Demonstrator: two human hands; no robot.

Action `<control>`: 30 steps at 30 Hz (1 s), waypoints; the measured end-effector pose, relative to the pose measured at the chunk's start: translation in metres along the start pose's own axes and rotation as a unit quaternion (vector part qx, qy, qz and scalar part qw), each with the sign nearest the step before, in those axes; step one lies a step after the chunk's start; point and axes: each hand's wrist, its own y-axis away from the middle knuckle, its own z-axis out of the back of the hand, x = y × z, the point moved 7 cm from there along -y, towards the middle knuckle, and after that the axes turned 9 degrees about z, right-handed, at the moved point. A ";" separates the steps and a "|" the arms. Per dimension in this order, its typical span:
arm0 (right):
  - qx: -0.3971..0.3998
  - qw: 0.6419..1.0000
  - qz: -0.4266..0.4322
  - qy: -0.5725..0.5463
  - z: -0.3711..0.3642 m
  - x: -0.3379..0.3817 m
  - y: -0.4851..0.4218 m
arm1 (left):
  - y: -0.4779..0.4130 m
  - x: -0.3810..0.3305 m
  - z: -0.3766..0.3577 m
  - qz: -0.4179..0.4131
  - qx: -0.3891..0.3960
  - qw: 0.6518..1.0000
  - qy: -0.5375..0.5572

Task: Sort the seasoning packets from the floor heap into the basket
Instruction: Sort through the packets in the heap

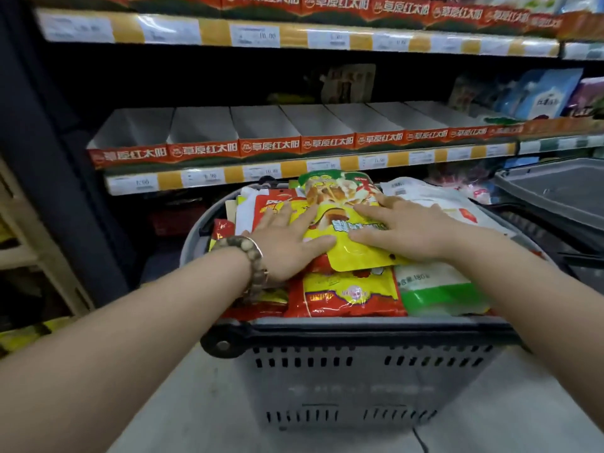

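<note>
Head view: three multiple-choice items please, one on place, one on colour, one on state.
1. Where does the yellow packet lie?
A. on the floor
B. uppermost in the basket
C. on a shelf

2. What colour is the basket's wall?
A. grey
B. red
C. green

3. How do the left hand and right hand meet the yellow packet?
A. both as fists
B. one lifted away
C. both flat, fingers straight

Answers: 1 B, it lies on top within the rim; 2 A, the slotted wall is grey; 3 C, both press flat on it.
</note>
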 end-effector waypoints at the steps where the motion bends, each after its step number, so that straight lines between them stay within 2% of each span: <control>1: -0.003 1.000 0.002 0.002 0.000 0.002 0.000 | 0.002 0.001 0.000 0.005 0.000 1.000 -0.008; 7: 0.021 0.999 -0.032 0.004 0.013 0.011 0.005 | 0.021 0.006 0.019 -0.016 -0.006 1.000 0.020; 10: -0.086 0.995 -0.014 0.051 0.034 0.048 0.013 | 0.046 0.042 0.041 -0.018 -0.060 0.990 0.128; 12: -0.174 0.984 0.038 0.015 0.049 0.097 0.023 | 0.071 0.074 0.057 -0.014 -0.117 0.978 0.170; 15: -0.211 0.968 0.128 -0.039 0.050 0.182 0.031 | 0.112 0.130 0.074 -0.002 -0.182 0.955 0.234; 18: -0.180 0.962 0.202 -0.046 0.029 0.264 0.028 | 0.157 0.196 0.075 0.054 -0.200 0.946 0.251; 21: -0.118 0.959 0.245 -0.076 -0.005 0.333 0.015 | 0.197 0.270 0.052 0.135 -0.181 0.949 0.221; 25: -0.014 0.970 0.238 -0.056 -0.076 0.394 -0.014 | 0.237 0.354 0.005 0.226 -0.151 0.941 0.204; 30: 0.112 0.968 0.224 0.001 -0.185 0.428 -0.038 | 0.256 0.414 -0.065 0.302 -0.093 0.927 0.202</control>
